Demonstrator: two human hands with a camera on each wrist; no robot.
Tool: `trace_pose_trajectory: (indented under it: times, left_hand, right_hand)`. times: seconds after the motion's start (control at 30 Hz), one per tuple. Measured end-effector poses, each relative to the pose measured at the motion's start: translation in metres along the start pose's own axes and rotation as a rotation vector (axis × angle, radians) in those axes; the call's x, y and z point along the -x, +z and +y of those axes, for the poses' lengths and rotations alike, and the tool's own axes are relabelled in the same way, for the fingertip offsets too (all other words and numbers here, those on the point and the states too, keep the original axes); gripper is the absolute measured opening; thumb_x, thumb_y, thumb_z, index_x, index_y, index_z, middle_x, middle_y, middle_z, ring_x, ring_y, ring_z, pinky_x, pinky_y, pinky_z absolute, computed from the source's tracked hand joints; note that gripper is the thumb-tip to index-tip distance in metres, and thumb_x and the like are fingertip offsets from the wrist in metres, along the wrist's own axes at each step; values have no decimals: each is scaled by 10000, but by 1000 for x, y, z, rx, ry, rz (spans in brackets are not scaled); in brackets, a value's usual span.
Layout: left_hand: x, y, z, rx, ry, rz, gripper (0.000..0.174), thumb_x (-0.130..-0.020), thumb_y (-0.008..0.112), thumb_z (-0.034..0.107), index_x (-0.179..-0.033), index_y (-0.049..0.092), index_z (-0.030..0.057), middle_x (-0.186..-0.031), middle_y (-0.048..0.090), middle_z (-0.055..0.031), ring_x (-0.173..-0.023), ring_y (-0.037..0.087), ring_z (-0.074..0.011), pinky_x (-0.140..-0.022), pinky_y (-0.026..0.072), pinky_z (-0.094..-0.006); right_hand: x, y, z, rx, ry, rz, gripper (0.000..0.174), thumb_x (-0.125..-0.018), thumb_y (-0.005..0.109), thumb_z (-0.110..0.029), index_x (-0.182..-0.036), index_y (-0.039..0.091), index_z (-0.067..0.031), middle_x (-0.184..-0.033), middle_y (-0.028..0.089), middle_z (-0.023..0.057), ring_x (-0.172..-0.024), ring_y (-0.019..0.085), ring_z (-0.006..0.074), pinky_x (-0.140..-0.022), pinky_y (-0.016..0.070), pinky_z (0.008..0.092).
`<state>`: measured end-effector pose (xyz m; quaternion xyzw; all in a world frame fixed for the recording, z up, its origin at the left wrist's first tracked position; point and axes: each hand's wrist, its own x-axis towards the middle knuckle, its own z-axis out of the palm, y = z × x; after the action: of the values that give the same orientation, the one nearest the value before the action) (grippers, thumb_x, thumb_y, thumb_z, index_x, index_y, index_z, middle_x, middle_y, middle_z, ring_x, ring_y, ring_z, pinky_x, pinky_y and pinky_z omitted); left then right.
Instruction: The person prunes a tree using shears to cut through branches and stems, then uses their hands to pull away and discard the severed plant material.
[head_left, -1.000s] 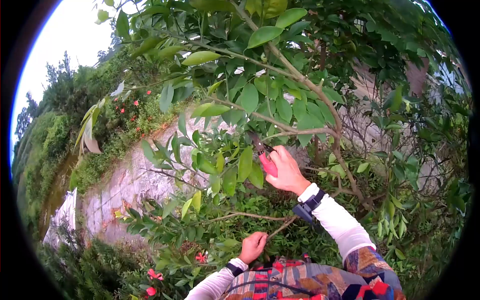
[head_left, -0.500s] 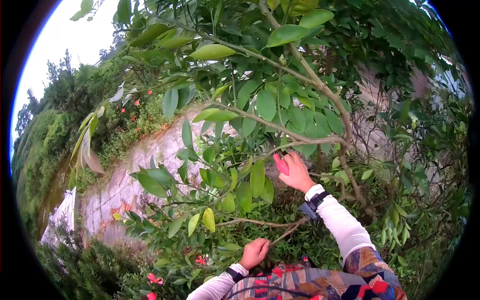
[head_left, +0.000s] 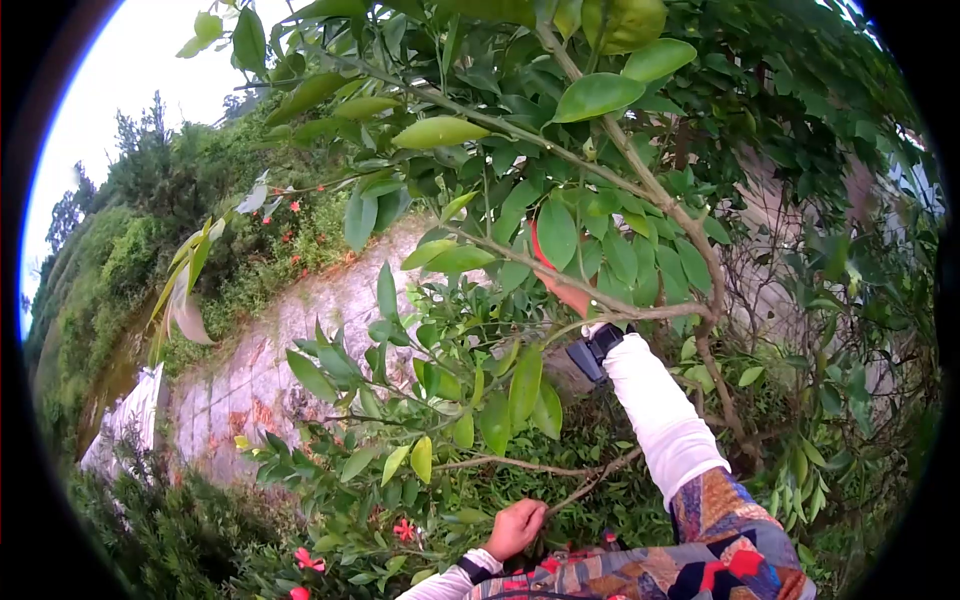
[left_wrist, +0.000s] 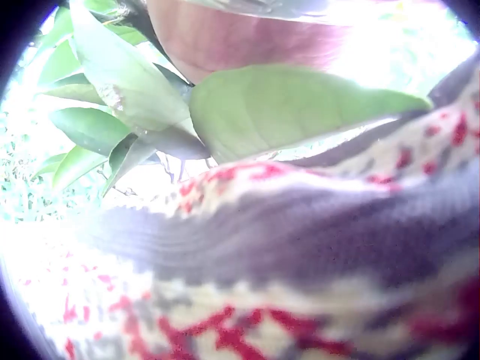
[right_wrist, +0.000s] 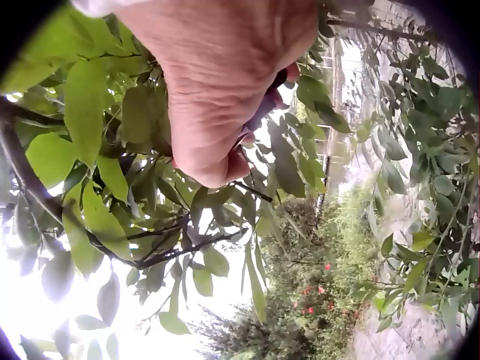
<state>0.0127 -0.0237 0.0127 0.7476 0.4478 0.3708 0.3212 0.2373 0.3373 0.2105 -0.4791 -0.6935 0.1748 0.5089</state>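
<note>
My right hand (head_left: 571, 293) is reaching up behind a forked branch (head_left: 655, 312) and its leaves, which hide most of the fingers. It grips pruning shears by a red handle (head_left: 537, 245); the blades are hidden in the head view. From the right wrist, the back of the hand (right_wrist: 225, 90) fills the top, with a dark part of the shears (right_wrist: 262, 112) beside the fingers and leafy twigs (right_wrist: 172, 255) close below. Low in the head view, my left hand (head_left: 517, 527) holds a thin lower branch (head_left: 595, 478) near the patterned clothing (head_left: 650, 570).
Leafy twigs (head_left: 525, 385) hang between the hands. A thicker limb (head_left: 650, 180) rises at the upper right. Behind lie a pale paved slope (head_left: 240, 380), red flowers (head_left: 310, 560) and dense shrubs. Large leaves (left_wrist: 300, 112) lie close to the left wrist camera.
My right hand with the shears has moved from below the forked branch up behind its leaves. My left hand keeps holding the lower branch. The head view has shifted slightly.
</note>
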Motion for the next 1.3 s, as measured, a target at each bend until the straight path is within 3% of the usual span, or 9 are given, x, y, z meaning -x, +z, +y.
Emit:
trace_pose_trajectory:
  times: [0.47,0.53,0.63,0.87,0.9,1.0,1.07,1.2,1.3]
  left_hand:
    - [-4,-4,-3,1,-31,-30,95,-980,679,77,-1025,726,8,-905,721,-174,-804,726,-345,-717,582,-394]
    - [-6,-4,-2,-5,-14,-46,94,-980,679,76,-1027,726,11,-902,719,-172,-802,724,-344,-716,581,-394]
    - [-8,-3,-1,10,-18,-26,114,-990,671,116,-1021,726,21,-901,708,-184,-791,713,-384,-698,577,-424]
    - [-6,-2,2,-8,-33,-53,107,-987,675,110,-1010,731,21,-893,710,-182,-776,715,-365,-689,573,-410]
    - [-7,-3,3,-13,-42,-61,101,-985,679,106,-1006,732,22,-889,710,-181,-768,714,-361,-682,571,-404]
    - [-5,-2,4,-2,-16,-33,101,-986,680,108,-1003,733,24,-883,709,-179,-758,711,-362,-677,569,-404]
    - [-3,0,5,-31,32,17,78,-978,684,78,-988,731,17,-837,695,-163,-711,695,-312,-646,544,-386]
    - [-1,0,7,-13,-15,-31,102,-983,673,107,-983,729,22,-883,710,-183,-780,711,-373,-698,572,-424]
    - [-4,-4,12,-21,2,-21,102,-979,672,110,-981,729,25,-881,710,-180,-779,709,-375,-700,569,-428]
  right_hand:
    - [20,-13,-45,31,27,-295,395,-920,642,-277,-1154,637,41,-1167,677,281,-1052,679,373,-896,546,460]
    - [40,-9,-33,299,144,-452,374,-927,616,-286,-1131,616,28,-1109,658,296,-1025,661,448,-865,553,510]
    - [84,2,-6,347,50,-278,395,-931,594,-294,-1191,601,3,-1115,660,280,-1044,656,472,-874,547,540]
    - [113,-7,-7,436,117,-526,446,-905,619,-306,-1237,610,-8,-1098,706,243,-980,704,441,-872,562,549]
    - [128,-1,-5,479,99,-441,433,-892,634,-304,-1205,640,-6,-1077,716,243,-971,711,442,-867,569,544]
    - [171,4,18,528,181,-790,399,-866,651,-288,-1128,725,4,-1094,738,263,-1044,717,423,-891,569,524]
    - [203,-3,18,576,263,-979,411,-847,664,-312,-1125,763,-25,-1090,762,212,-1058,725,399,-911,560,487]
    - [224,-10,28,576,304,-1053,404,-797,675,-361,-1028,792,-51,-974,783,159,-990,745,368,-906,557,461]
    - [220,-31,9,512,288,-1003,496,-803,666,-416,-1174,729,-93,-1196,703,182,-1175,659,362,-949,529,496]
